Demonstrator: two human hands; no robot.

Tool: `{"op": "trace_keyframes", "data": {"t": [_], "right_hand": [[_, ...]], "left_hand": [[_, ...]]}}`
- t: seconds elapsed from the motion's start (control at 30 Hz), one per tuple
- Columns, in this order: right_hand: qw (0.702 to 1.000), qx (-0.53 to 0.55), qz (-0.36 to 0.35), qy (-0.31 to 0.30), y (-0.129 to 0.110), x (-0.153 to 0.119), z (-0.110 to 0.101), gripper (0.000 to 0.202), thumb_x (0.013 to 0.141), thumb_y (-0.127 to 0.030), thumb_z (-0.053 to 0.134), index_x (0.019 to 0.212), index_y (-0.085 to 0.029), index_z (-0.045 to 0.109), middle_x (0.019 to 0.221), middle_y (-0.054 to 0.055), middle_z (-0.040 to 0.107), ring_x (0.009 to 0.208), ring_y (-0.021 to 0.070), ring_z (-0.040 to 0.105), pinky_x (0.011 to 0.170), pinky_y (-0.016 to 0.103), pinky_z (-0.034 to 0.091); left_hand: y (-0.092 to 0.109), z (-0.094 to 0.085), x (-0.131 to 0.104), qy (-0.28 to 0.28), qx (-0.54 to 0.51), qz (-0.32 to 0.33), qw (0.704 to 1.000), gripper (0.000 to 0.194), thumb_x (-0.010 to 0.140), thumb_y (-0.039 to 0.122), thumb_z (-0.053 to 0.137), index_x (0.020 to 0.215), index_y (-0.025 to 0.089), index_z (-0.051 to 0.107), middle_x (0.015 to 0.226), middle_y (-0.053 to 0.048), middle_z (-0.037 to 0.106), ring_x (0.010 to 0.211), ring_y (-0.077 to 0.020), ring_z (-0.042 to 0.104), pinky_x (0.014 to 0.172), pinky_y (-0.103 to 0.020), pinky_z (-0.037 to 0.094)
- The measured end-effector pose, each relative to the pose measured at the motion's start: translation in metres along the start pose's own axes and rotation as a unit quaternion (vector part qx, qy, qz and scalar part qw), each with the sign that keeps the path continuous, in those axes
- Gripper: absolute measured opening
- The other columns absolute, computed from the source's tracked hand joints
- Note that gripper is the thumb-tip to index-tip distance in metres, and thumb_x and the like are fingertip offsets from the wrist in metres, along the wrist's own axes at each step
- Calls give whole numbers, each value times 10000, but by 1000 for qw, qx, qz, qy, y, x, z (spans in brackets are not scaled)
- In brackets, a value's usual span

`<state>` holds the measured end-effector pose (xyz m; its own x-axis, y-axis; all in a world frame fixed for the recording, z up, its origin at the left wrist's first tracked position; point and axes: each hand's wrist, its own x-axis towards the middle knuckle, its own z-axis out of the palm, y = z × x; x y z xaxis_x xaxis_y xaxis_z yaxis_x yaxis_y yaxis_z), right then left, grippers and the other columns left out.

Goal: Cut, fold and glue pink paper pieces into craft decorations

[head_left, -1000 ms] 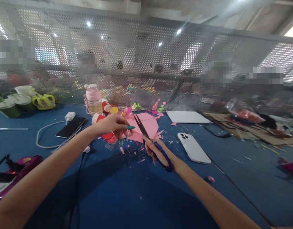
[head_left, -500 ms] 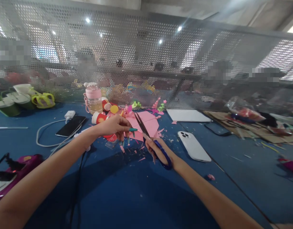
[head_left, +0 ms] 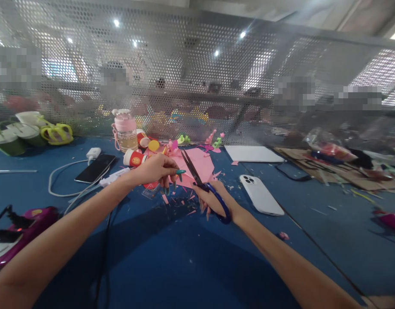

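My right hand point(head_left: 213, 199) grips a pair of scissors point(head_left: 220, 199) by its blue handles, and the dark blades point up and to the left, slightly parted. To their left is my left hand point(head_left: 160, 171), its long teal nails showing and its fingers curled together in a pinch. Whatever may be between those fingertips is too small to make out. Behind both hands lies pink paper point(head_left: 200, 161) on the blue table. Small pink scraps point(head_left: 165, 199) are scattered just below the hands.
Left of the paper stand a red paper cup point(head_left: 133, 158) and a pink-topped bottle point(head_left: 126, 133). A black phone point(head_left: 96, 168) with a white cable lies farther left, near a purple power strip point(head_left: 22, 231). On the right are a white phone point(head_left: 261, 195) and a white sheet point(head_left: 253, 154).
The left hand has shifted very slightly, and the scissors stay beside it in the right hand. The whole view has moved a little; everything on the table stays in place.
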<state>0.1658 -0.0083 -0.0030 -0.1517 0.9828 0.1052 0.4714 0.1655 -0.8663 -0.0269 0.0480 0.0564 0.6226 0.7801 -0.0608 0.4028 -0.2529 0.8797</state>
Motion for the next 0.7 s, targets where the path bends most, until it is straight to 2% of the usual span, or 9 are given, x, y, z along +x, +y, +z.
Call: {"op": "trace_keyframes", "data": {"t": [0.1,0.23,0.33,0.4,0.47,0.57,0.7], "right_hand": [[999,-46,-1,0,-1,6,2,478,741,-549,455,426,-191,430,313,-24,415,261,105,424,262,205,326],[994,-97,-41,28,0,16,4,502,690,-573,488,389,-202,337,309,-34,326,335,113,429,329,210,302],[994,-104,-32,3,0,18,3,511,684,-584,497,387,-201,333,290,-44,300,318,110,413,340,215,309],[995,-93,10,-30,-1,15,1,520,711,-583,472,387,-202,331,274,-48,308,279,101,397,323,215,321],[994,-65,71,-59,-2,11,1,530,715,-586,477,378,-202,333,262,-47,328,246,96,389,302,216,344],[988,-11,140,-70,-4,6,3,540,685,-613,504,374,-193,367,282,-14,426,254,115,450,290,224,392],[988,68,124,-68,-10,0,2,565,655,-692,462,455,-164,478,408,46,562,394,149,580,397,233,477]], "left_hand": [[-1,-1,1,7,-4,1,1000,167,715,260,594,640,113,572,535,10,613,316,-29,478,370,-139,371],[-4,-3,3,9,-5,-4,1000,206,705,287,614,611,110,567,513,5,614,321,-33,483,384,-144,389],[-8,-3,5,19,-1,-19,1000,189,723,258,588,605,113,563,490,10,606,315,-39,487,380,-146,389],[-11,-4,5,18,5,-20,1000,183,732,248,572,607,115,570,492,8,610,312,-40,489,375,-143,382],[-12,-4,6,14,12,-18,1000,177,735,248,562,620,114,584,521,-1,628,314,-37,491,370,-139,372],[-12,-5,5,17,16,-19,1000,162,735,250,557,666,111,606,566,-13,647,314,-37,493,357,-138,356],[-9,-4,4,8,10,-15,1000,136,728,239,561,707,115,614,572,-9,650,322,-44,501,368,-145,367]]}}
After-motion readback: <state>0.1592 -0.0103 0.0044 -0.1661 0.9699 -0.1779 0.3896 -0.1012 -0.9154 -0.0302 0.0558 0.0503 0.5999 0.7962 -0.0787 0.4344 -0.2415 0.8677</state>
